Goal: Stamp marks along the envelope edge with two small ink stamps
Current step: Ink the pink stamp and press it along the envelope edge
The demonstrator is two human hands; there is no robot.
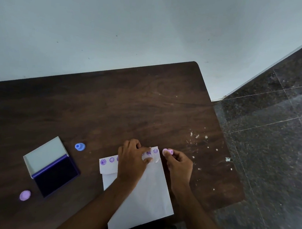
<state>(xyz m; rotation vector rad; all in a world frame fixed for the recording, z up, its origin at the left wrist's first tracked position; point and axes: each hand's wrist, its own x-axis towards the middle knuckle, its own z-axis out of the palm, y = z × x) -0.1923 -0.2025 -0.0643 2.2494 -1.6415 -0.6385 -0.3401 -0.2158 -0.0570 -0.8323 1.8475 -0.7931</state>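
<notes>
Open ink pad case [51, 166] at 9 o'clock w/ dark pad inside. Left hand [131, 159] pressed flat on envelope [146, 190]; right hand [178, 163], at 3 o'clock, pinched pink stamp [168, 151].

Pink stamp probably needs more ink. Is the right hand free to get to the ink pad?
Probably not directly: the left hand and its forearm lie between the right hand and the ink pad.

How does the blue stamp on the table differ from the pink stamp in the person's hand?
The blue stamp stands free on the table near the ink pad; the pink stamp is pinched in the right hand, off the envelope's corner. Blue stands upright; pink lies sideways. Both are small.
</notes>
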